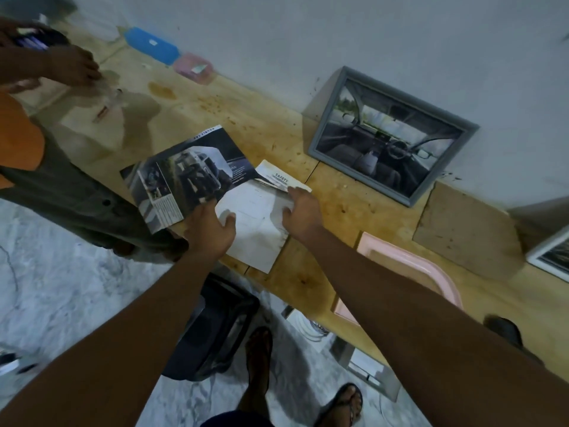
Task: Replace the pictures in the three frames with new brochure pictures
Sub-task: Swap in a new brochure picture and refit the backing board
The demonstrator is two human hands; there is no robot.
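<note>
One frame (391, 134), stained table (261, 118), pale wall (338, 32).

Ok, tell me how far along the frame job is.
Done, apparently: the grey frame against the wall holds a car-interior picture. In hand: left hand and right hand rest on the loose brochure pages. Left: the white frame at the right edge; a third isn't clearly visible.
</note>
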